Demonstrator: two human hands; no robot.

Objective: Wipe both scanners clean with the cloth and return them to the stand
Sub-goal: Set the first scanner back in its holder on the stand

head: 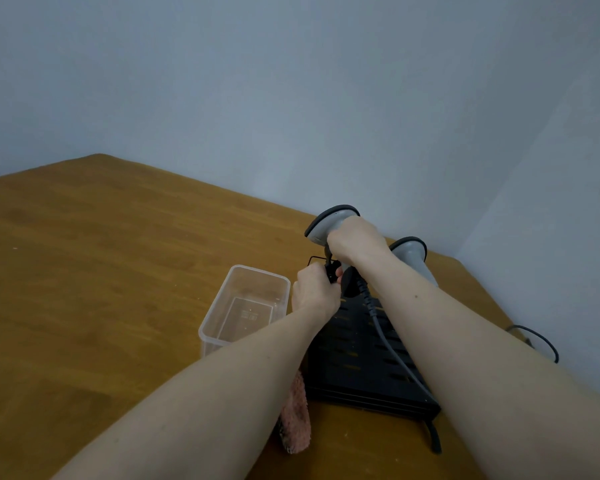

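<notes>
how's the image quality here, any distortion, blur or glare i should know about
Head view: wide-angle bending stretches both forearms and tilts the table edges; light is dim, flat and bluish, with soft shadows only; faint glare on the clear plastic container; the right hand gripping the scanner and the left hand at the black stand look slightly soft; the pink cloth is half hidden.
</notes>
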